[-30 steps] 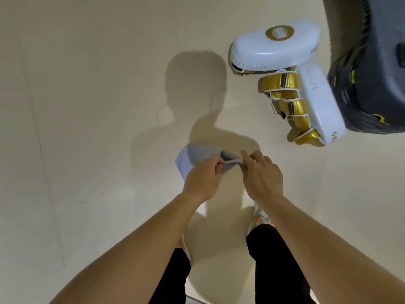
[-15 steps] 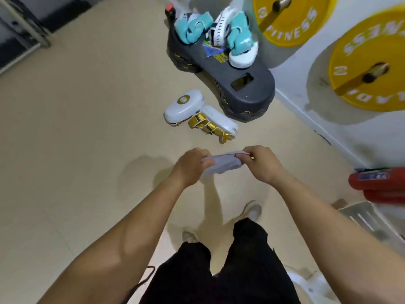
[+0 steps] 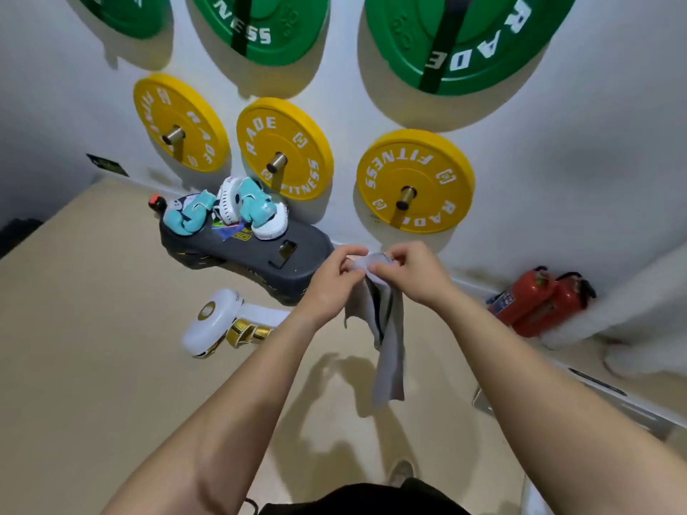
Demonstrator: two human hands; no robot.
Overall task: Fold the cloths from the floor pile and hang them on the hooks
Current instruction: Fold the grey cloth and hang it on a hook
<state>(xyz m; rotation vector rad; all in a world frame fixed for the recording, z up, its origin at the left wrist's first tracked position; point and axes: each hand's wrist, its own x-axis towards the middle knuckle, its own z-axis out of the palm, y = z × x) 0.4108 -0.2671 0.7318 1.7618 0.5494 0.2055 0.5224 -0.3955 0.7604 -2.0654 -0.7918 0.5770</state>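
We read "RADE" and "FITNESS" in white on the middle yellow plate, and the same two words on the right yellow plate. The left yellow plate shows "RADE". Above, the middle green plate shows "NESS" and the right green plate "RADE". The yellow label on the dark pad is too small to read.

One head-worn wide-angle view, forward and down.
Looks from head height over the person's own forearms, faces the white wall hung with yellow plates and green plates, takes in the floor up to the wall's foot, frames the left hand and right hand pinching the cloth mid-frame at arm's reach, bows straight lines near the edges.
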